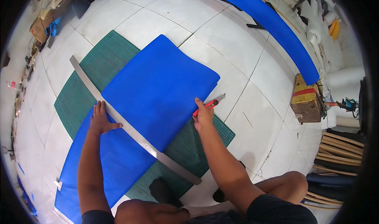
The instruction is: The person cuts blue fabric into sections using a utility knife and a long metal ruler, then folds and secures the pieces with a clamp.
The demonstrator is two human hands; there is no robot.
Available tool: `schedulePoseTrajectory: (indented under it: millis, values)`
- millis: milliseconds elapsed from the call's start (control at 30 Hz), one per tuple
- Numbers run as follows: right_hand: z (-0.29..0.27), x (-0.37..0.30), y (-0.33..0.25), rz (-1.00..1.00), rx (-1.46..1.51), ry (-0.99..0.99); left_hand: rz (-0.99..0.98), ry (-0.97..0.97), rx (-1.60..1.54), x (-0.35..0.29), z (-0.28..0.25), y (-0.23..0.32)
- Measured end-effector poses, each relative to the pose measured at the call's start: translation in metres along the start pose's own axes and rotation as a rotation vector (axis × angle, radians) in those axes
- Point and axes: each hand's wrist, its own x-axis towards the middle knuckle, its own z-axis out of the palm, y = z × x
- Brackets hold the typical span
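A blue sheet of material (158, 78) lies across a green cutting mat (89, 89) on the floor. Over the sheet a long metal ruler (134, 134) runs diagonally, its two ends reaching past the blue onto the mat. My left hand (102, 121) rests flat with fingers spread at the ruler's near-left edge, fingertips and thumb against it. In my right hand (203, 116) is a red utility knife (206, 107), its blade extended and pointing away to the right. That hand is at the sheet's right edge, and I cannot tell whether it also touches the sheet.
A long blue strip (276, 26) curves across the far right, one end on a wooden box (307, 101) with a red band. Wooden sticks (341, 149) are stacked at the right. A small white clip (58, 184) sits at the sheet's left edge. My foot (162, 190) is on the mat.
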Motion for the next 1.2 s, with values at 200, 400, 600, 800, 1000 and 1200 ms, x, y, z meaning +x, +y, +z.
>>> schedulePoseTrajectory:
  millis: [200,400,600,800,1000,1200]
  values:
    - [-0.016,0.01,0.018,-0.234,-0.047,-0.06,0.035,0.028,0.006,0.005,0.005,0.005]
    - [0.011,0.05,-0.008,-0.471,-0.046,0.228,0.035,0.045,-0.002,0.004,0.003,-0.001]
    - [-0.023,0.189,-0.117,-0.582,-0.193,0.306,0.012,0.037,0.001,0.002,0.002,0.003]
    - [-0.069,0.295,-0.22,-0.62,-0.095,0.461,0.027,0.055,-0.012,0.001,0.005,-0.008]
    - [-0.098,0.315,-0.275,-0.706,-0.486,0.588,0.081,0.068,-0.022,0.008,0.01,0.006]
    - [-0.057,0.178,-0.157,-0.85,-0.945,0.097,0.107,0.128,-0.003,0.001,0.007,-0.006]
